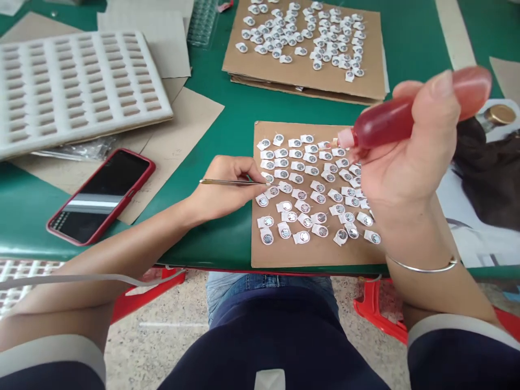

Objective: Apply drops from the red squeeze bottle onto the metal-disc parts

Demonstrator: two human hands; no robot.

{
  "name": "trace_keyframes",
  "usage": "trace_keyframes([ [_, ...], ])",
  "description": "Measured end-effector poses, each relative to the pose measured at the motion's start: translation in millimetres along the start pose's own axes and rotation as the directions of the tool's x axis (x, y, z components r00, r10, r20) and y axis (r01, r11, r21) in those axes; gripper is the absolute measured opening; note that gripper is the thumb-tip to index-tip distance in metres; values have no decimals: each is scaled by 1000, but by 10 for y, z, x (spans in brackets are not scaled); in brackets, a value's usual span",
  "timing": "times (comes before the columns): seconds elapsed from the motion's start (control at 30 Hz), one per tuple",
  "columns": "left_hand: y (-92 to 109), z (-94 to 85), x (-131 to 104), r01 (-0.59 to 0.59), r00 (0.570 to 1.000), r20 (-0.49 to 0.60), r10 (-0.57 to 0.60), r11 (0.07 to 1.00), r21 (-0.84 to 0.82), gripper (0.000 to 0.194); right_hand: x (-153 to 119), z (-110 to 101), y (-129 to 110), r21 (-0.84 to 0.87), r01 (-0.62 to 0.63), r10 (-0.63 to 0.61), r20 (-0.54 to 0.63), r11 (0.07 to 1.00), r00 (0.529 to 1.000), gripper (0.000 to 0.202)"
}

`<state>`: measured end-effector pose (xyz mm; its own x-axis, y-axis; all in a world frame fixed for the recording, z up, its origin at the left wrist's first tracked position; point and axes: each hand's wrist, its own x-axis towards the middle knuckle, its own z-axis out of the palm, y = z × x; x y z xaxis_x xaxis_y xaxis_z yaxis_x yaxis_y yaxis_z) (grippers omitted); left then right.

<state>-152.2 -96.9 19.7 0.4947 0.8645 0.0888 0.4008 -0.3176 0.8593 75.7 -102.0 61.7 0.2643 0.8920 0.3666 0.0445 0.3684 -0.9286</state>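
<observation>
- We see the red squeeze bottle (pixel 385 122) in the right hand (pixel 414 146), gripped round its body above the cardboard sheet (pixel 317 257), pink nozzle (pixel 346 138) angled down; we judge it light and soft-walled, best held by the middle, since a hard squeeze could flood the tip
- Our left hand (pixel 223 189) pinches slim tweezers (pixel 227 182) near their points; they look stiff and perhaps slippery (we cannot tell whether the tips hold anything)
- Below lie small white tabbed discs (pixel 317 186) with silvery centres, in loose rows on the sheet; we expect them to be feather-light and easily nudged, so we would take each by its tab
- Farther out, we find a second cardboard stack (pixel 374 81) bearing more discs, and a red-cased phone (pixel 101 197) on the left
</observation>
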Motion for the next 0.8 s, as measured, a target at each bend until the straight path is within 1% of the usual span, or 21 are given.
trace_keyframes([
  [0.03, 56, -4, 30, -9, 1000, -7, 9, 1000, 25, 6, 22, -48, -59, 1, -20, 20, 20, 1000, 1000, 21],
  [0.1, 175, 3, 97, -79, 997, 9, 79, 989, 125, 4, 36, -111, -121, -14, -28, 29, 59, 1000, 998, 17],
  [0.17, 270, 33, 160, -190, 982, 52, 182, 951, 246, 5, 15, -124, -100, -25, -9, 11, 71, 1000, 997, 17],
  [0.23, 306, 80, 198, -277, 961, 98, 259, 901, 334, 5, -32, -94, -18, -7, 18, -18, 43, 1000, 999, 19],
  [0.3, 275, 130, 199, -316, 949, 109, 297, 872, 373, 4, -95, -41, 80, 10, 34, -34, 11, 999, 999, 20],
  [0.4, 150, 180, 137, -341, 939, 90, 333, 855, 390, 4, -181, 26, 181, -22, 57, -58, -13, 998, 998, 21],
  [0.53, 12, 200, 47, -397, 918, 159, 364, 845, 358, 7, -216, 48, 227, -49, 55, -57, -37, 997, 998, 21],
  [0.63, -20, 210, 31, -431, 901, 193, 387, 842, 323, 9, -208, 42, 251, -87, 51, -54, -33, 995, 998, 21],
  [0.8, -27, 235, 24, -427, 902, 205, 379, 849, 311, 11, -227, 23, 301, -208, 61, -67, -22, 976, 997, 19],
])
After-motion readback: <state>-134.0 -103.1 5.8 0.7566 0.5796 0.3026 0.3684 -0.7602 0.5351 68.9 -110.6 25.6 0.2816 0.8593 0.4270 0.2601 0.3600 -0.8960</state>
